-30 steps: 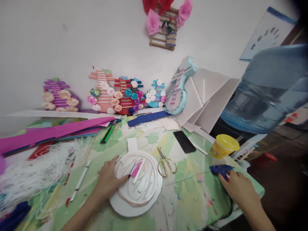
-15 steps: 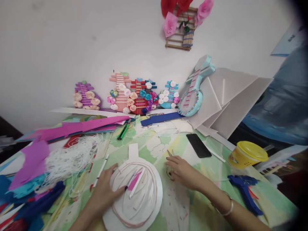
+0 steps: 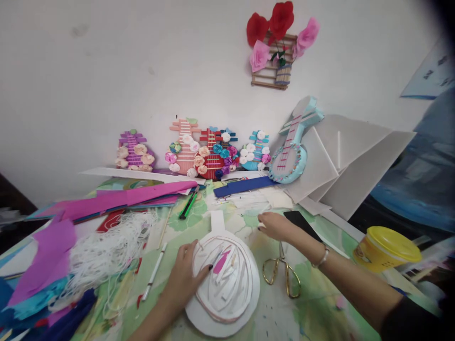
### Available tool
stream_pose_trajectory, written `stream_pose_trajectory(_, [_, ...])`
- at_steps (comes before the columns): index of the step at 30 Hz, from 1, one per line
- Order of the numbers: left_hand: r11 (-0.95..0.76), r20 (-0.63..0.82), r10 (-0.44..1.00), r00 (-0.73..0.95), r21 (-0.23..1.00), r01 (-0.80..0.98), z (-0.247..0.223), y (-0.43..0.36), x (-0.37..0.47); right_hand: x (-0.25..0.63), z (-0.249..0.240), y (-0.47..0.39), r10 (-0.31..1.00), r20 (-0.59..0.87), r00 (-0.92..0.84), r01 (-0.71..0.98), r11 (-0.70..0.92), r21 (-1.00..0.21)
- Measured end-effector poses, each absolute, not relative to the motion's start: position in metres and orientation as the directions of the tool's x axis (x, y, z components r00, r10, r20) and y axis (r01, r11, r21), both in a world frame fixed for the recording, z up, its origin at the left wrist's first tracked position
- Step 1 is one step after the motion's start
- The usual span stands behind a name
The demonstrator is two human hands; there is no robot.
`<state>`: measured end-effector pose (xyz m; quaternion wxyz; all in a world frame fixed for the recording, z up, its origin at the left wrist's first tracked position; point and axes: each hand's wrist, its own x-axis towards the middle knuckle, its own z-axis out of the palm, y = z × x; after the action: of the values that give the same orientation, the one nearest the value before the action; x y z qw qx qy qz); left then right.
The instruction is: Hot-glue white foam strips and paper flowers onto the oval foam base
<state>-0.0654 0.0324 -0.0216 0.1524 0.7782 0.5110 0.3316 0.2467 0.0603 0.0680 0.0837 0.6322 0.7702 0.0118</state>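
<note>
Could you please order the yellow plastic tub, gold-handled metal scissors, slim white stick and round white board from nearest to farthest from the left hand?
1. Round white board: partly under the left hand.
2. Slim white stick: just left of it.
3. Gold-handled metal scissors: right of the board.
4. Yellow plastic tub: far right.

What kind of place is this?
Likely a craft workspace: gold-handled scissors and a tangle of white cord on the table, handmade miniature lutes against the wall.
</note>
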Motion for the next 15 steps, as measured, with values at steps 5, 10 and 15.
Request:
stream_pose_trajectory(5, [-0.464, 0.374, 0.881, 0.290, 0.564, 0.683, -0.044, 0.031, -0.064, 0.224, 0.077, 0.151, 0.968, 0.013, -0.252, 0.962, 0.249, 0.110])
stream_pose_trajectory(10, [-0.535, 0.423, 0.834, 0.355, 0.459, 0.709, -0.060, 0.036, -0.068, 0.182, 0.064, 0.222, 0.961, 0.065, -0.267, 0.958, 0.258, 0.126])
stream_pose_trajectory(15, [-0.648, 0.540, 0.720, 0.436, 0.298, 0.701, -0.088, 0.049, -0.069, 0.163, 0.048, 0.261, 0.973, 0.000, -0.229, 0.964, 0.227, 0.136])
